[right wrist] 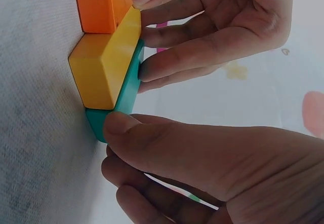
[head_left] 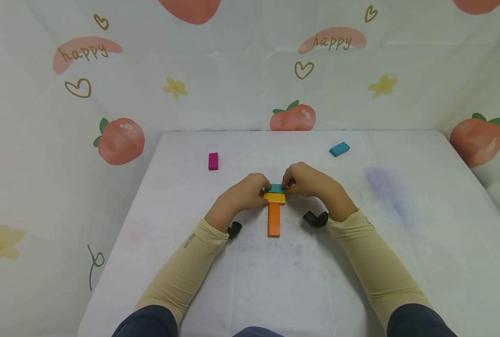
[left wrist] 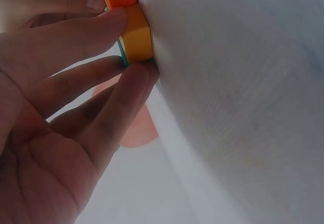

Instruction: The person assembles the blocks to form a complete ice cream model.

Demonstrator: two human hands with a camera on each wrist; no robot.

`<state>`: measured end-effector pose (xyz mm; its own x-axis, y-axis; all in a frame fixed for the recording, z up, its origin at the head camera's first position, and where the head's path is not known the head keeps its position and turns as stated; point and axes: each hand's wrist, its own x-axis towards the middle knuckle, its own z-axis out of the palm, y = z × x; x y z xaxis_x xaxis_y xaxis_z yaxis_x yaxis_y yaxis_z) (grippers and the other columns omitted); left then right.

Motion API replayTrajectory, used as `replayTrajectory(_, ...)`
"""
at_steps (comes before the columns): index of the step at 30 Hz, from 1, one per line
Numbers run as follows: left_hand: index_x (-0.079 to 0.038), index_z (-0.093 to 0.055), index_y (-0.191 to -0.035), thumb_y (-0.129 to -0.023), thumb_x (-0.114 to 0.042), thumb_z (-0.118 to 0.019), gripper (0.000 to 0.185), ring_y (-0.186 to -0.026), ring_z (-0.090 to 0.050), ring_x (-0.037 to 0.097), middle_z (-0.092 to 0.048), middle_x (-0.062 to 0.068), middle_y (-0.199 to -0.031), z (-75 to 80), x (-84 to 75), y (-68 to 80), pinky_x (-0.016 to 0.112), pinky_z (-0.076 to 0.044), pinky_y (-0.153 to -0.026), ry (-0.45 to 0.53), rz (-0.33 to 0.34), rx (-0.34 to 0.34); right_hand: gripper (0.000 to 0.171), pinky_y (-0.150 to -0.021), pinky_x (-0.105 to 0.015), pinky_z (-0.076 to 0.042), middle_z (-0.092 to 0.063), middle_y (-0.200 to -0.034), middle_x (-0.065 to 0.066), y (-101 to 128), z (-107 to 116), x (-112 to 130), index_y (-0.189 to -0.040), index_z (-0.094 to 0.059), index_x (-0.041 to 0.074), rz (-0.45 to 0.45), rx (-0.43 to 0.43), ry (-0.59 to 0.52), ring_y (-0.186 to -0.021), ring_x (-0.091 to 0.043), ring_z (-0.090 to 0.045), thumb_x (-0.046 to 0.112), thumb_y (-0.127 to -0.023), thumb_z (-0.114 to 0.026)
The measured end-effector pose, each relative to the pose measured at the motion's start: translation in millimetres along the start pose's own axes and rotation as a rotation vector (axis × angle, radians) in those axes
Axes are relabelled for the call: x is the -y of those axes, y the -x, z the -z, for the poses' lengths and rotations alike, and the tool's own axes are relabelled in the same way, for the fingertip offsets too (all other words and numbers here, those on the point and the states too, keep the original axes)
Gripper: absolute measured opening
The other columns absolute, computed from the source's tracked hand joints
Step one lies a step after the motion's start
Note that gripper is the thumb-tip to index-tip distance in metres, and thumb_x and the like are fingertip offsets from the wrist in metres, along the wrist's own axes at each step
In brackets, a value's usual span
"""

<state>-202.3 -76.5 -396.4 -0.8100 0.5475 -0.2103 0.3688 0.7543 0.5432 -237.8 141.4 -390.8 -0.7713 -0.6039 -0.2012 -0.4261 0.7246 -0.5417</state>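
Blocks sit in the middle of the white table, and going from left to right, a pink block lies alone near the far left side. Next comes the left hand, with its fingers pinching the left ends of the yellow block and the teal block. An orange block lies flat and points toward the person, and its far end touches the yellow block. The yellow and teal blocks lie side by side across that end, like the top of a letter T. Then comes the right hand, pinching the right end of the teal block with thumb and fingers. A blue block lies alone, far to the right. To do this well, I think both hands should push gently and evenly, so the teal block lines up with the yellow one and the orange block does not slide.
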Motion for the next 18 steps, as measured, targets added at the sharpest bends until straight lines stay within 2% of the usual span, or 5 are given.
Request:
replayTrajectory(7,0.007,-0.066,-0.135,-0.095,-0.008,-0.076,0.044,-0.105,-0.058,0.024,-0.068,0.015,-0.125,-0.4,-0.4,0.4,0.036,-0.054,-0.098,0.012,0.012,0.003,0.014,-0.094,-0.042,-0.06,-0.077,-0.104,-0.011,1.4,0.5,2.0,-0.105,-0.083,0.002,-0.058,0.018,-0.018,-0.097,-0.026,-0.065,0.003,-0.092,-0.077)
replayTrajectory(18,0.006,-0.066,-0.137,-0.095,-0.009,-0.076,0.045,-0.104,-0.058,0.023,-0.068,0.014,-0.126,-0.5,0.1,-0.2,0.035,-0.054,-0.098,0.0,0.012,0.0,0.014,-0.095,-0.042,-0.06,-0.078,-0.104,-0.01,1.4,0.6,2.7,-0.105,-0.083,0.003,-0.042,0.02,0.002,-0.097,-0.026,-0.066,0.003,-0.092,-0.078)
